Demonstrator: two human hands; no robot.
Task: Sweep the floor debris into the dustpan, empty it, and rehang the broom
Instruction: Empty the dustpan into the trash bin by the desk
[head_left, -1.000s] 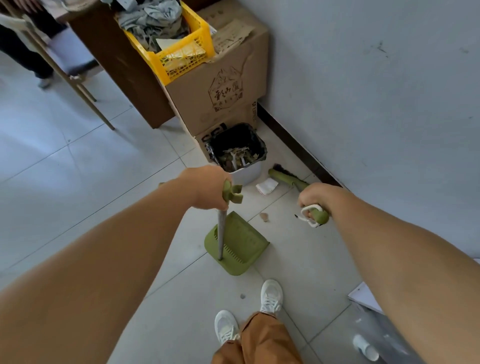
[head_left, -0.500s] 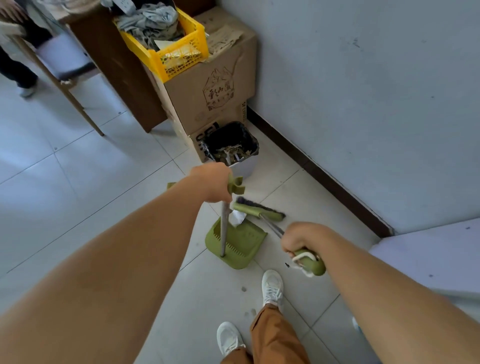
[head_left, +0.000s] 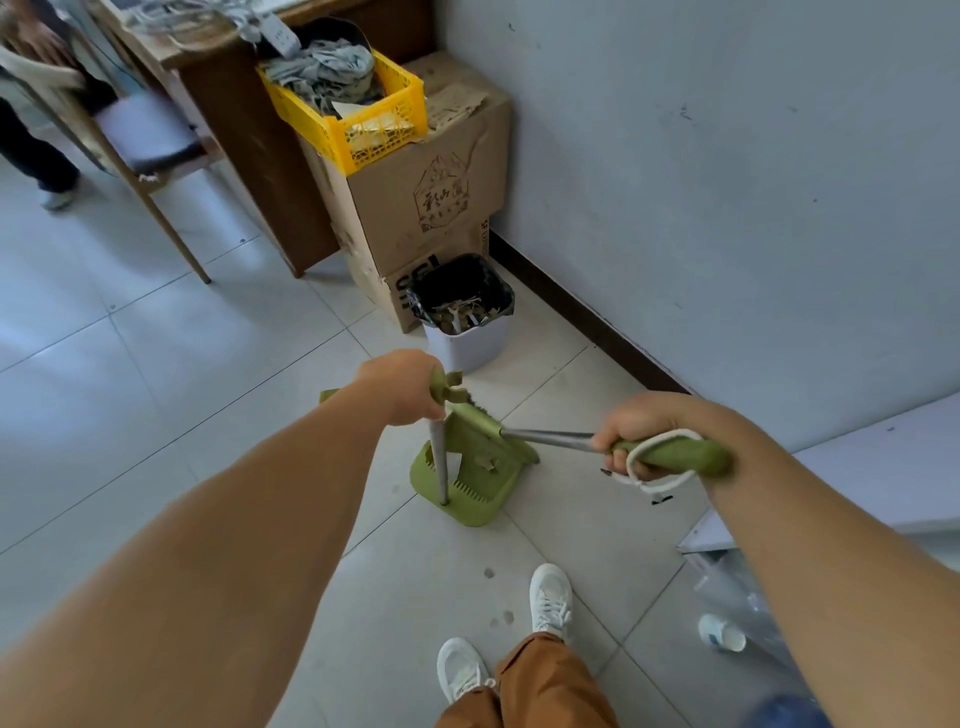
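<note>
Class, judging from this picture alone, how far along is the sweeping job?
Done: debris lies in the dustpan. In hand: the right hand holds the broom at the pan; the left hand steadies its handle. Left: emptying into the bin, rehanging the broom.

Beyond our left fingers (head_left: 415, 410) the bin (head_left: 467, 338) and boxes (head_left: 421, 208) block us; open floor (head_left: 156, 374) lies leftward.

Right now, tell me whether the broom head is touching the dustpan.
Touching. The head view shows the broom head pressed against the dustpan, overlapping its tray with no floor visible between them.
</note>
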